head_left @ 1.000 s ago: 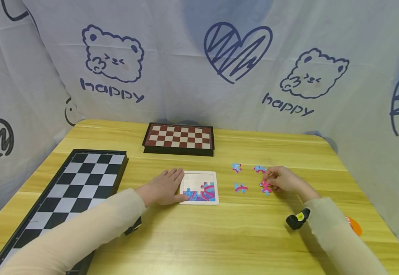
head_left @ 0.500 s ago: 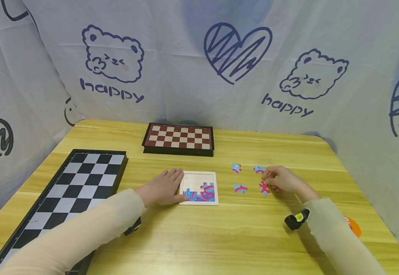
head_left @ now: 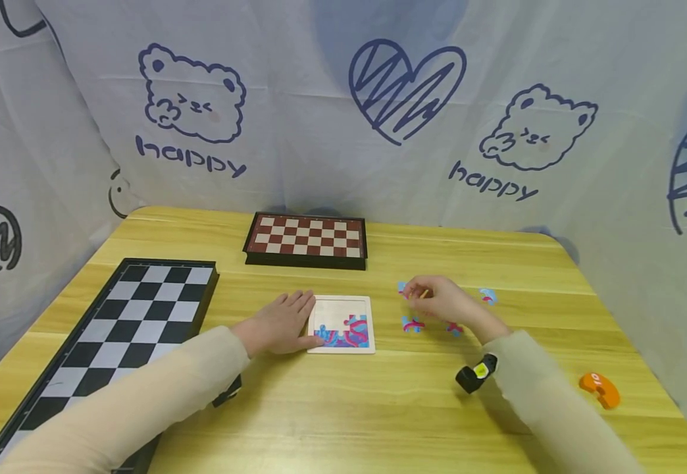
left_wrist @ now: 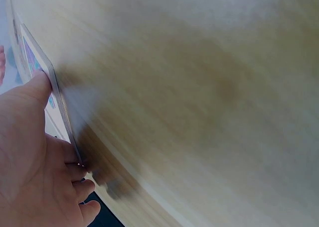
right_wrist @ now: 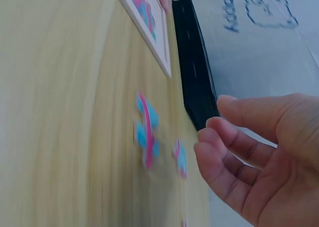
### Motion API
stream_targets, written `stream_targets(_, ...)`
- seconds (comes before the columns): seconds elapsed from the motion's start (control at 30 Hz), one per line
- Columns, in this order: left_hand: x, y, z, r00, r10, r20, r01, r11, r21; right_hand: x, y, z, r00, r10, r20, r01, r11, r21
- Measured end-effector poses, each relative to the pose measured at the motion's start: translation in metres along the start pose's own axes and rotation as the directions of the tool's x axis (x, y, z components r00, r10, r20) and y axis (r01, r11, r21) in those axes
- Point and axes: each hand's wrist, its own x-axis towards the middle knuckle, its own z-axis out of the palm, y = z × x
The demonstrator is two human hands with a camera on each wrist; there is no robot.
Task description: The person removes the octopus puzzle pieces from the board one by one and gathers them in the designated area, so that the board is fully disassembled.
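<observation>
From my head feed I see the puzzle tray (head_left: 330, 312) lying flat near the middle of the table (head_left: 343, 415). Fitted pieces (head_left: 346, 338) fill the strip along its near edge and rise at its right edge; bare board shows toward the far left corner.

The left hand (head_left: 279, 323) rests at the tray's left edge, thumb on the frame and fingers relaxed along the side, so I call that a light steadying touch, with nothing clasped.

The right hand (head_left: 438, 301) hovers off the tray's right edge, over a blue jigsaw piece (head_left: 402, 287) that it partly hides. The right wrist view gives me bent, loose fingers, thumb apart from them, with nothing visible between: the grip is released.

Three more loose pieces lie on the table toward its right edge: a pink-and-blue one (head_left: 412, 324) nearest the tray, a mostly pink one (head_left: 453, 328) beyond it, and a blue one (head_left: 488, 295) farthest right.

Nearer the right edge I have a curved orange block (head_left: 601, 390). A black-and-white chessboard (head_left: 136, 319) runs along the left edge; a brown-and-white chessboard (head_left: 306, 238) sits by the far edge, before the printed cloth (head_left: 296, 99).
</observation>
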Motion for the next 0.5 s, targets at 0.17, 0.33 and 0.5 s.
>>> stream_targets(0.17, 0.000, 0.000, 0.000, 1.000, 0.002, -0.001, -0.002, 1.000, 0.007, 0.012, -0.015, 0.018, 0.999, -0.032, 0.021, 0.033, 0.998, -0.051)
stream_targets(0.33, 0.000, 0.000, 0.000, 1.000, -0.001, -0.001, 0.001, 1.000, 0.018, 0.022, -0.023, 0.035, 0.997, -0.020, 0.068, 0.025, 0.997, -0.067)
stream_targets(0.5, 0.000, -0.001, 0.001, 1.000, -0.007, 0.005, 0.007, 1.000, 0.022, 0.029, -0.029, 0.051, 0.995, 0.019, 0.103, -0.009, 0.995, -0.096)
